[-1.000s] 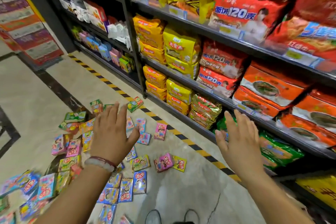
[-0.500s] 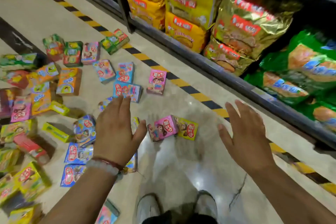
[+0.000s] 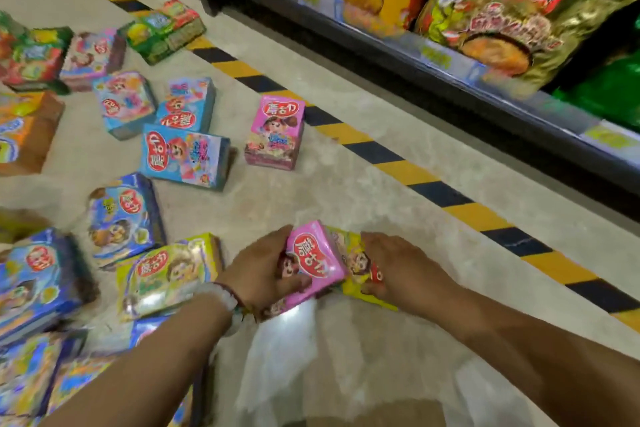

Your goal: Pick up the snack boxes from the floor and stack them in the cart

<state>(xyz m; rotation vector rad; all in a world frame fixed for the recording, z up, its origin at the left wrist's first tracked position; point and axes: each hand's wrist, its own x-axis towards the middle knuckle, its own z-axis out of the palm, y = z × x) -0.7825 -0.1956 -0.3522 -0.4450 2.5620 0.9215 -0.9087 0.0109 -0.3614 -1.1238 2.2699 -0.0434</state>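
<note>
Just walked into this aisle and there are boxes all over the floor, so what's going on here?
A person is crouched by the snack shelf, gathering spilled snack boxes off the floor. The left hand grips a pink box and the right hand holds the yellow box beside it; both boxes are low, at floor level. Many more boxes lie scattered to the left, including another pink box near the striped floor tape. No cart is in view.

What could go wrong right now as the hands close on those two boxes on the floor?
The left hand grips the pink box and the right hand holds the yellow box only at their edges, so either may slip when lifted. The two boxes overlap, so lifting one might drag the other.
</note>
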